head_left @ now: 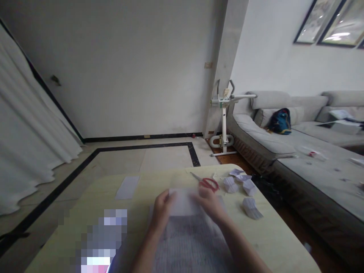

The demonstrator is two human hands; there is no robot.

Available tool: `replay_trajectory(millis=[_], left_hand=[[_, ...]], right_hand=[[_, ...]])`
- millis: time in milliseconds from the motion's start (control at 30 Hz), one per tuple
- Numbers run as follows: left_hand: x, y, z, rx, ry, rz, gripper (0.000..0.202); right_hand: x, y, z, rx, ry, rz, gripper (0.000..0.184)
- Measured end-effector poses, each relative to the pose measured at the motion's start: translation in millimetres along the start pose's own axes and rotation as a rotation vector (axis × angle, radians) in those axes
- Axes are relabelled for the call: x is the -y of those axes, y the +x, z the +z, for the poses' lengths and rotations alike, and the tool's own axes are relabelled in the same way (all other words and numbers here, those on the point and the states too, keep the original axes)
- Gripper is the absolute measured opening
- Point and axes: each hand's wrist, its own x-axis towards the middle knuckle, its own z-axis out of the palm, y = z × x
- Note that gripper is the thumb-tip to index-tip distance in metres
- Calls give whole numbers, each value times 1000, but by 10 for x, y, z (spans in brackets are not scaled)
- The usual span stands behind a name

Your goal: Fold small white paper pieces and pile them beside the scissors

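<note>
A small white sheet of paper (184,203) is held up between my two hands, blurred by motion. My left hand (163,206) grips its left edge with the thumb on top. At its right edge, the fingers of my right hand (207,199) are closed on the paper. Beneath lies a larger sheet covered in writing (193,242), flat on the table. Just beyond my right hand rest red-handled scissors (209,184), their blades pointing away to the left.
Several folded paper pieces (230,184) lie along the right side of the pale table (273,235). Another white paper (127,187) sits at the back left. A pixelated area covers the front left. Beyond stand an exercise machine (224,121) and a grey sofa (309,167).
</note>
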Motion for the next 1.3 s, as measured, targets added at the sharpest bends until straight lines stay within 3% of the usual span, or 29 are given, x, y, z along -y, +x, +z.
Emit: replay_trajectory(millis=[167,467,900,1300], left_hand=[[-2,19,-17,-69,123,54,32],[-1,-3,-3,86,178,128,25],[18,-38,26,152,267,138,30],[158,16,22,226,393,169,35]], right_hand=[[-52,-30,1,19,33,12,34],[-85,-36,12,76,3,-17,38],[-11,-14,-42,-168,-33,6,33],[-19,4,-89,-188,-50,-55,35]])
